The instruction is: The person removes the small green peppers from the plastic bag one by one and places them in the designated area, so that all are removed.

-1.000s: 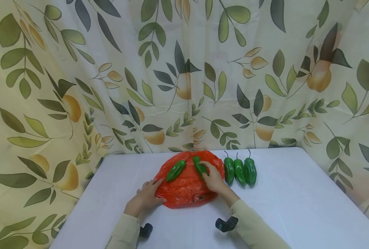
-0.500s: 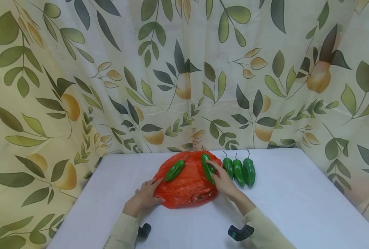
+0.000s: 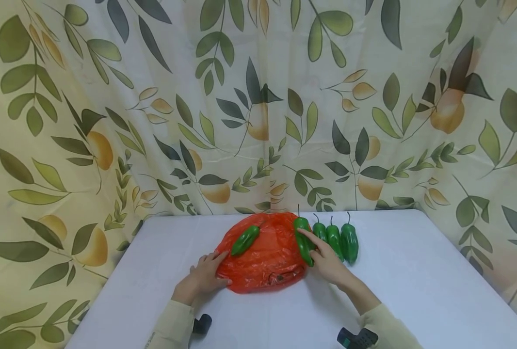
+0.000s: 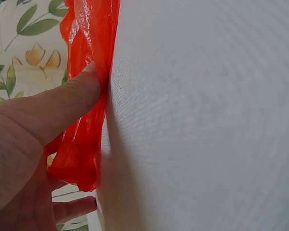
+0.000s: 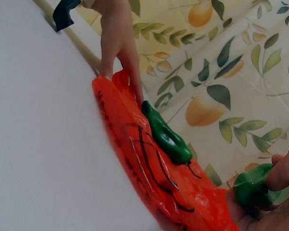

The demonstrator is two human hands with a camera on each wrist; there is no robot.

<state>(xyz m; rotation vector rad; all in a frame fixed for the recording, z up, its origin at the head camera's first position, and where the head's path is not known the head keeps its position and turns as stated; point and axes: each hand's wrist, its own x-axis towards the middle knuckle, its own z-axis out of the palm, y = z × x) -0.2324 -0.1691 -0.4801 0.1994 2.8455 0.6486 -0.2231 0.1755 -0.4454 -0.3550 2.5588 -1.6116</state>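
Note:
On the table lies a crumpled red plastic bag (image 3: 263, 266) with dark print. One green chili pepper (image 3: 245, 240) rests on its left part. My right hand (image 3: 328, 264) grips a second green pepper (image 3: 303, 242) between thumb and fingers, over the bag's right edge. In the right wrist view that pepper (image 5: 253, 186) is partly hidden by my fingers. With thumb and fingers spread, my left hand (image 3: 203, 276) rests on the bag's left edge. The left wrist view has its straight thumb (image 4: 72, 101) pressing the red plastic.
Several green peppers (image 3: 349, 242) stand in a row just right of the bag, stems away from me, partly behind my right hand. The white table (image 3: 415, 291) ends at a leaf-and-fruit patterned curtain (image 3: 258, 106). A dark device sits at each wrist.
My right hand has carried its pepper rightward from the middle of the bag to the bag's right edge, near the row. My left hand has stayed on the bag's left edge.

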